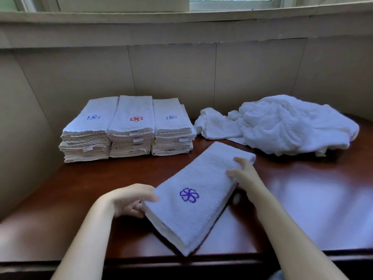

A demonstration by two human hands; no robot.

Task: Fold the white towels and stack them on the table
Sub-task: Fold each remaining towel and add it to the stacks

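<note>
Three stacks (pixel 131 126); one folded towel (pixel 193 197)

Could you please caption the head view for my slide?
Left hand and right hand grip a folded white towel with blue logo; three folded towel stacks and a crumpled towel pile behind.

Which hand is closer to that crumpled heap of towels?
Right. The right hand grips the folded towel on the side facing the heap; the left hand holds the opposite side, farther away.
</note>
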